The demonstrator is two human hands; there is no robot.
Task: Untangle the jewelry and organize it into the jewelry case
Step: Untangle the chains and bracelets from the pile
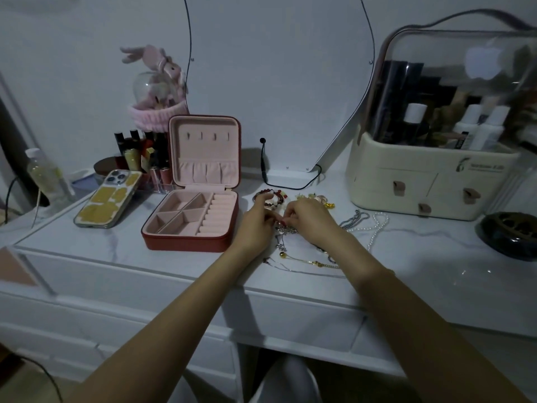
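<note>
White dressing table [122,251] under everything, cosmetics organizer [430,181] at the back right corner, red jewelry case [186,239] open toward the middle with pink compartments bare, phone [107,199] just left of it. Both hands down on the tangled jewelry [286,229] right of the case: left hand [255,225] and right hand [311,219] curled, fingertips pinching the silver knot. Beaded bracelets [271,197] behind the hands, pearl strand [374,228] trailing toward the right edge.
</note>
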